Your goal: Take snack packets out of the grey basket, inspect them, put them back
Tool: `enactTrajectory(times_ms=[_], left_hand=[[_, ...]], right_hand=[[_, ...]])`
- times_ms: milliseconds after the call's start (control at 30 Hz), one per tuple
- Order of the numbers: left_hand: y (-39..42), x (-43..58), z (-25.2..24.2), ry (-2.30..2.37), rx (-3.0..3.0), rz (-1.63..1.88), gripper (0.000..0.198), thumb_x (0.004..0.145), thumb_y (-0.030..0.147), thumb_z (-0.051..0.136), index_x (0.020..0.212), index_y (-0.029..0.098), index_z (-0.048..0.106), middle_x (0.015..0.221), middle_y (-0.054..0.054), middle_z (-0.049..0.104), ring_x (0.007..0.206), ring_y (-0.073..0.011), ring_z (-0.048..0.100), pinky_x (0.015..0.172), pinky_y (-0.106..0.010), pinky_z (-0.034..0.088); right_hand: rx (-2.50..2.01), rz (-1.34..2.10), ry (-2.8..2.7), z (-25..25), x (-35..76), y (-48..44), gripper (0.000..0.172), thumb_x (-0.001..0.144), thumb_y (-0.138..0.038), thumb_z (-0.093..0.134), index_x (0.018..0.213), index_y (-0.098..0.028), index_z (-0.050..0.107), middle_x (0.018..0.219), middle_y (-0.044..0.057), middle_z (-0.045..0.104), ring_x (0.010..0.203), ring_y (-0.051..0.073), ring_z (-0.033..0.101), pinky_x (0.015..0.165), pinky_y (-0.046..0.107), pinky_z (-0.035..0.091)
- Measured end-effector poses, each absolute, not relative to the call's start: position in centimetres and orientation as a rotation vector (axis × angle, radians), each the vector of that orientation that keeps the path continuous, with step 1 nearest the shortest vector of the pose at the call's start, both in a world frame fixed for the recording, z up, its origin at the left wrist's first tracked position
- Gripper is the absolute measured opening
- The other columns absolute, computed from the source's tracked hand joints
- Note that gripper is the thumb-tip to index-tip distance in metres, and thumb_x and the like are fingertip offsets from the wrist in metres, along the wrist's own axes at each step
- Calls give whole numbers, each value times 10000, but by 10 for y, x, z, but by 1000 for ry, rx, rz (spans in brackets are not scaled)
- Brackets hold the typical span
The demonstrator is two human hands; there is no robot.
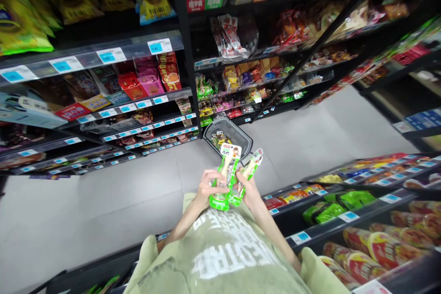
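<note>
In front of my shirt, my left hand (pixel 206 186) is closed on a green snack packet (pixel 220 200) with a clear window and a white top. Something pale and long shows through its window. A second green packet (pixel 253 165) of the same look is pinched in my right hand (pixel 247 186). Both packets are tilted and their lower parts overlap. Beyond them on the floor stands a grey shopping basket (pixel 247 137) with several small colourful packets (pixel 219 138) in it, partly behind the packet on the left.
Snack shelves (pixel 168 121) rise ahead and on the left. Bagged sweets (pixel 248 78) hang and lie behind the basket. At the lower right, a shelf holds green bags (pixel 354 200) and cup noodles (pixel 386 248). Grey tiled floor (pixel 151 170) runs between the shelves.
</note>
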State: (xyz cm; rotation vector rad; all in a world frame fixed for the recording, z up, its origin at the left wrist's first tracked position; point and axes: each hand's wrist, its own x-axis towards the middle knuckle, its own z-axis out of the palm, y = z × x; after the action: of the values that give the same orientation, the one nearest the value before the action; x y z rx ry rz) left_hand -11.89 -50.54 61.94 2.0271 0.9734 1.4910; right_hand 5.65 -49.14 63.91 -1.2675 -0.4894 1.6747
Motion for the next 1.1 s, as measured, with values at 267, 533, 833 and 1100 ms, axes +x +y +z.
enactTrajectory(times_ms=[267,533,833,1100], left_hand=[[-505,-115,619,1072,1661,1364,198,852,237,726,1012,334,793,1200,-70,630,1195,-259,585,987,-431,526],[-499,-111,632,1163,1057,1052,282,946,391,563,1008,190,750,1056,-95,698,956,-199,654,823,-286,529],[-503,-107,632,1087,786,944,527,644,360,884,1078,158,662,842,-47,717,815,-189,676,777,-294,532],[-498,-109,627,1172,713,948,497,569,377,923,945,111,738,798,-75,743,712,-172,654,706,-289,520]], right_hand=[[-1323,1514,-485,643,56,-486,455,550,-284,929,801,-232,553,688,-50,599,533,124,529,493,271,429],[-1310,1352,-486,639,61,-489,445,573,-299,915,785,-253,526,672,-57,547,551,134,508,529,298,449],[-1363,1326,-548,636,61,-493,453,586,-306,905,743,-221,489,601,-89,513,509,104,476,501,252,392],[-1362,1355,-526,635,57,-491,446,588,-263,894,771,-219,490,614,-98,521,526,94,483,520,238,400]])
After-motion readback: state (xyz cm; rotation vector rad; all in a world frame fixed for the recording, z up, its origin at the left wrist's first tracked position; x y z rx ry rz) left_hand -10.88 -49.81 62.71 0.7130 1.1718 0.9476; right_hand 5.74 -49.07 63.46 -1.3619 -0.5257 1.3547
